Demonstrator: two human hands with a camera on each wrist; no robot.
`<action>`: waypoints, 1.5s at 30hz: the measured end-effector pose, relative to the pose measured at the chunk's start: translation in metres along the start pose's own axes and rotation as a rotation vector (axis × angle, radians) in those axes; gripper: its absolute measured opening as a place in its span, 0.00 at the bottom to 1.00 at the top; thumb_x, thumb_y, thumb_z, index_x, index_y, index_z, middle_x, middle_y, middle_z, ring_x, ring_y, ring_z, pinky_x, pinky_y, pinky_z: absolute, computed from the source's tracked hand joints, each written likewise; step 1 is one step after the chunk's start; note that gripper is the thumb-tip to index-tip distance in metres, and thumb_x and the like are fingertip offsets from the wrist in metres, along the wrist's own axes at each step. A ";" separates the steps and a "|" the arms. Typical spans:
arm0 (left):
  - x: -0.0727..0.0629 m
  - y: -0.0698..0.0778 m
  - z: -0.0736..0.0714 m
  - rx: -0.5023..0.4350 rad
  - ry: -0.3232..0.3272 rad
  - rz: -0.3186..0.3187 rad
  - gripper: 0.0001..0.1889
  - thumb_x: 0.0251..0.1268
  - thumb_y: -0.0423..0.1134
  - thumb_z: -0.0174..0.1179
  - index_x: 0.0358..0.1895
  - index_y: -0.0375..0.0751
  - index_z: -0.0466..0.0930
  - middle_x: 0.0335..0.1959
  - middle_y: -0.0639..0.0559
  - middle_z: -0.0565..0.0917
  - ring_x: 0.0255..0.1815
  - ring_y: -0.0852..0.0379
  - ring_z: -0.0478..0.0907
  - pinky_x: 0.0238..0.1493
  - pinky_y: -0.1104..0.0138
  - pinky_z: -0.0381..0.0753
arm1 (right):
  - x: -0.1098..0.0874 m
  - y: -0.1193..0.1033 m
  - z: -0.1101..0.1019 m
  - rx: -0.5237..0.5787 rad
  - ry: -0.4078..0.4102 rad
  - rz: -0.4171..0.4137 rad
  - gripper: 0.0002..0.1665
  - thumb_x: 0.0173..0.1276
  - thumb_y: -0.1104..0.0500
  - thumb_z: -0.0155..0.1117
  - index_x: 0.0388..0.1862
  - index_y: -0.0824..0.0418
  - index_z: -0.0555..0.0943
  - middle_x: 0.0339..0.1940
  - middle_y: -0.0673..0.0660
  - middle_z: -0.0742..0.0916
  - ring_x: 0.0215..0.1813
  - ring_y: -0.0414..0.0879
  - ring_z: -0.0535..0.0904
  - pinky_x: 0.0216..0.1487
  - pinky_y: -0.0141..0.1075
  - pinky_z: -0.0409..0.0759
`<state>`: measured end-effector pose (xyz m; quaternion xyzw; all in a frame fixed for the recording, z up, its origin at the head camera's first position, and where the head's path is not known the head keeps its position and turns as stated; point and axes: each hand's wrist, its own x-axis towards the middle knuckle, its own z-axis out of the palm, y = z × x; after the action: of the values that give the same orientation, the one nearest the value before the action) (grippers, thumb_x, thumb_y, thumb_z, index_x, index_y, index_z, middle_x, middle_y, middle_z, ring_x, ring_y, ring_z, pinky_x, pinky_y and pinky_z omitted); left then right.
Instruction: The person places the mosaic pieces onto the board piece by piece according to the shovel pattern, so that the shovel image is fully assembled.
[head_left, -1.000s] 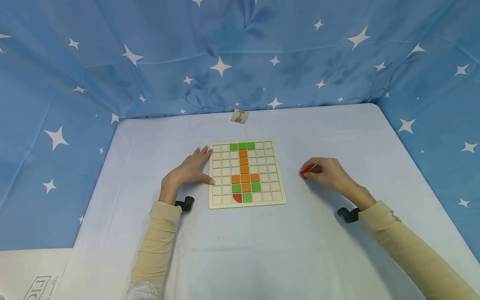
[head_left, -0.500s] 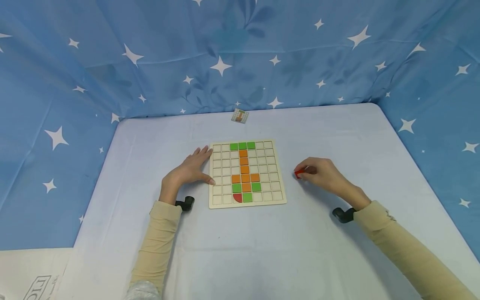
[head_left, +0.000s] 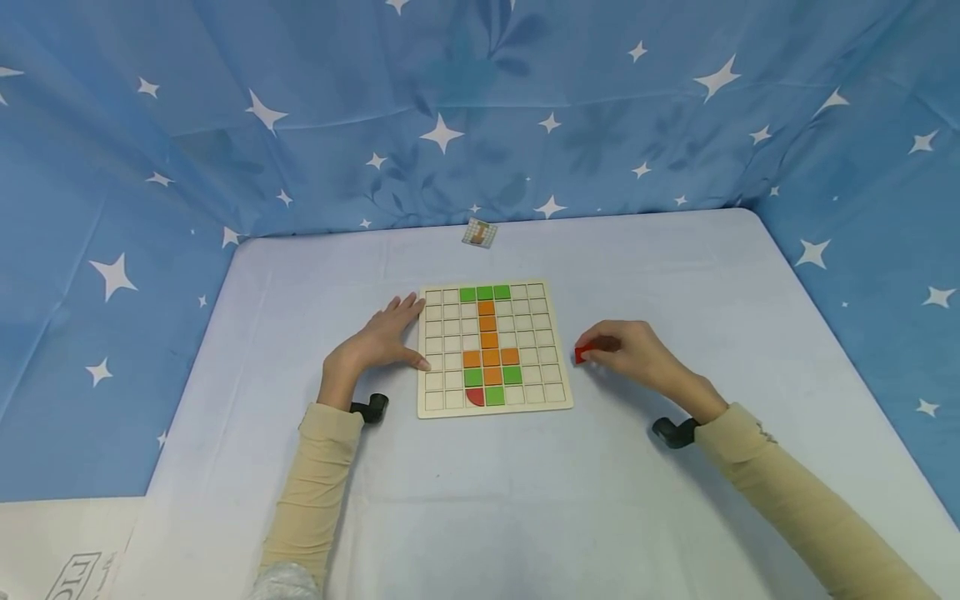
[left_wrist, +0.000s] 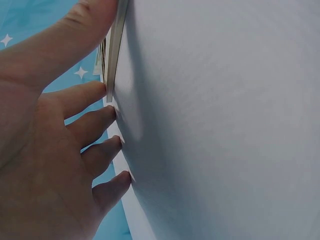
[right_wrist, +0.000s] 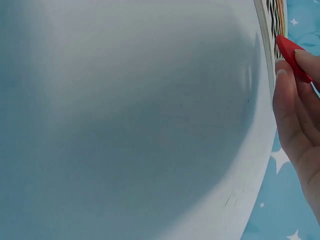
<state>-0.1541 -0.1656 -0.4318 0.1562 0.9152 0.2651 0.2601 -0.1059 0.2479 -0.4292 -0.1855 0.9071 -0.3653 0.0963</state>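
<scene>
In the head view a cream grid board lies mid-table. It carries several green squares, a column of orange squares with one more on each side, and a red quarter-circle tile in the bottom row. Spread over the board's left edge, my left hand touches it with thumb and fingertips; in the left wrist view its fingers reach the table beside the board's edge. My right hand pinches a red tile between thumb and fingers, just off the board's right side.
A small pattern card lies behind the board near the table's far edge. Blue star-printed cloth hangs behind and at both sides of the white-covered table. A dark wrist camera sits on the right wrist.
My right hand has moved left with the red tile, from out on the table to close beside the board's right edge. My left hand and the board stay put.
</scene>
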 end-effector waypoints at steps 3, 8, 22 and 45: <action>0.000 0.000 0.000 -0.003 -0.002 -0.002 0.62 0.54 0.49 0.79 0.85 0.41 0.44 0.87 0.43 0.40 0.87 0.41 0.31 0.85 0.45 0.33 | 0.001 -0.002 0.003 0.012 -0.015 0.010 0.11 0.65 0.69 0.72 0.46 0.60 0.89 0.43 0.54 0.92 0.43 0.46 0.88 0.49 0.34 0.86; 0.001 -0.001 0.000 -0.005 -0.001 -0.001 0.61 0.55 0.48 0.78 0.85 0.41 0.44 0.87 0.43 0.40 0.87 0.41 0.31 0.85 0.45 0.33 | 0.004 -0.009 0.007 0.045 -0.035 0.002 0.13 0.65 0.70 0.72 0.47 0.61 0.89 0.44 0.55 0.92 0.43 0.46 0.88 0.48 0.34 0.87; 0.000 0.000 -0.002 0.000 -0.007 -0.010 0.61 0.54 0.48 0.78 0.85 0.42 0.44 0.87 0.43 0.40 0.87 0.41 0.31 0.85 0.45 0.33 | 0.014 -0.029 0.023 0.109 -0.138 -0.001 0.09 0.67 0.67 0.71 0.44 0.57 0.91 0.41 0.51 0.92 0.41 0.43 0.88 0.46 0.30 0.86; 0.000 0.000 -0.003 0.003 -0.009 -0.005 0.61 0.55 0.48 0.78 0.85 0.40 0.43 0.87 0.42 0.39 0.87 0.41 0.31 0.85 0.45 0.33 | 0.019 -0.057 0.056 0.081 -0.199 -0.126 0.06 0.65 0.69 0.71 0.40 0.62 0.90 0.38 0.52 0.91 0.38 0.40 0.83 0.42 0.30 0.84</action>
<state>-0.1552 -0.1665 -0.4296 0.1556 0.9148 0.2623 0.2647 -0.0905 0.1670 -0.4300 -0.2735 0.8642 -0.3867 0.1699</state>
